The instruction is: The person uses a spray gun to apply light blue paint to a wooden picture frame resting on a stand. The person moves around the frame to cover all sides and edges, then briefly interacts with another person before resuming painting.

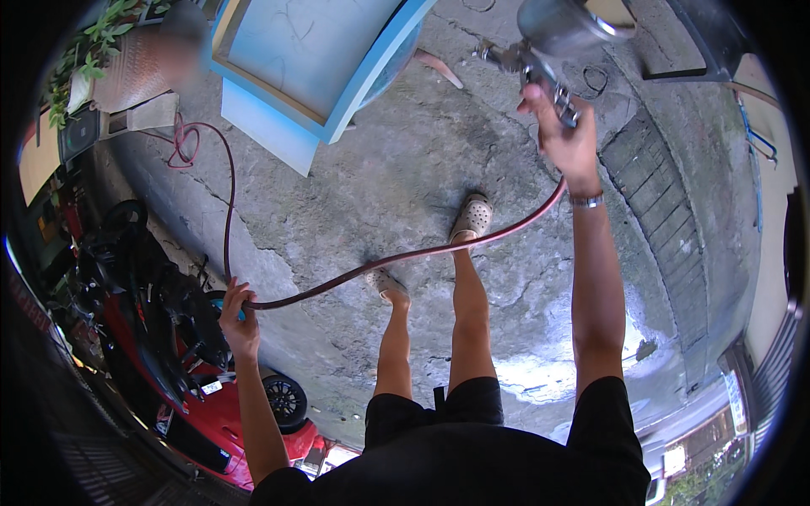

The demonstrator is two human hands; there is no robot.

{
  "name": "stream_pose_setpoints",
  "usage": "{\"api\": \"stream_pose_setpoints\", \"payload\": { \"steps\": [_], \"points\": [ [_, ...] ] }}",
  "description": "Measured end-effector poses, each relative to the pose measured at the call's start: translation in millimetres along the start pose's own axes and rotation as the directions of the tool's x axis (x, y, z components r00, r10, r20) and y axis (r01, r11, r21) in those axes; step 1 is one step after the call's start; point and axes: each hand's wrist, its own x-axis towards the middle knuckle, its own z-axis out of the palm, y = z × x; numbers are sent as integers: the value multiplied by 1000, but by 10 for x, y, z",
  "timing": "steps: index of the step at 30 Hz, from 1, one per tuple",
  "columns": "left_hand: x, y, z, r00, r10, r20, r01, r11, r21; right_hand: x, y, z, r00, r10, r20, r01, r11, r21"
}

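My right hand [561, 135] grips a metal spray gun [531, 67] with a large silver cup [565, 25] at the top right. A dark red hose [405, 255] curves from behind that hand down across my legs to my left hand [239, 316] at the lower left. My left fingers are wrapped round the hose, with a small bright blue piece partly hidden by them. Ahead of me, left of the gun, light-blue painted panels [270, 139] and a frame with a beige inner edge [337, 113] rest on a rounded support that is mostly hidden.
A red motorbike [215, 413] stands close on my left, below potted plants [80, 46]. The hose loops on the cracked concrete [354, 185] toward the upper left. A black object [692, 59] is at the upper right, and a wall [772, 185] runs along the right.
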Motion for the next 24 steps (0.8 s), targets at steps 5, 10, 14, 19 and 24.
{"api": "stream_pose_setpoints", "payload": {
  "steps": [5,10,14,19,24],
  "points": [
    [50,69,78,1000,22,10,-21,999,-49,576,74,-78,959,-173,-224,134,975,-180],
    [-7,23,87,1000,1,6,0,999,-54,804,-106,-80,874,-147,-464,55,977,-207],
    [-86,-105,58,1000,-22,-4,22,999,-48,635,-195,13,877,-15,-481,-24,997,-76],
    [-174,-264,-8,1000,-20,-20,19,999,-33,325,79,211,948,-111,-297,98,993,-60],
    [-303,-456,-67,999,6,-45,-7,999,-36,-61,63,455,967,-73,-244,75,997,-2]
  ]
}}
